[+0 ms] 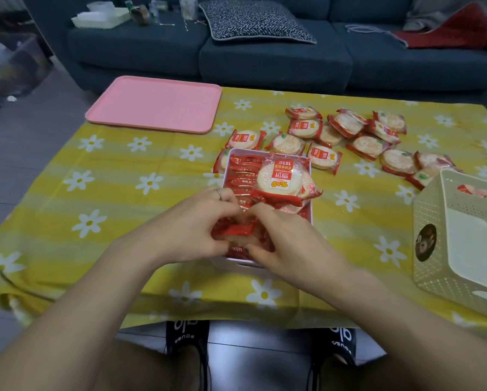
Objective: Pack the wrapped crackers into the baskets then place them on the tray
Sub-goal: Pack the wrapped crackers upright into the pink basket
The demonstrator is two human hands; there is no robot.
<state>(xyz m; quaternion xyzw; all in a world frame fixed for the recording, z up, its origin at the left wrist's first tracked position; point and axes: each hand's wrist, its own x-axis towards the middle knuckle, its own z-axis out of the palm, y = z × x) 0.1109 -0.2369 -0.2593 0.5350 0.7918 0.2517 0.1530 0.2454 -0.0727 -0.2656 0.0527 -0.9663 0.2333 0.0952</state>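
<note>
Both my hands meet over the near end of the pink basket (267,210): my left hand (191,225) and my right hand (283,238) each have fingers curled into a grip on the crinkly red-and-clear wrappers of the crackers in the basket (236,176), which stand on edge in tight rows. My left hand wears a thin ring (219,194). One round, pale cracker pack (279,177) with a red label lies flat on top of the rows, at the far right of the basket. This basket is a smooth, rounded rectangle of pink plastic, sitting on the bench near its front edge.

Beyond and to the right of it, loose wrapped crackers (358,139) lie scattered on the bench, some overlapping; I count roughly fifteen, though the overlaps make the number uncertain. At the right edge stands a second basket (445,241), cream plastic with a fine woven lattice wall and a round dark sticker on its side; one wrapped cracker (475,191) shows inside it.

At the far left corner of the bench lies one flat pink tray (155,104), a rounded rectangle with a low rim. A yellow cloth (109,198) with white daisies covers the bench. Behind it runs a dark blue sofa (276,57)
</note>
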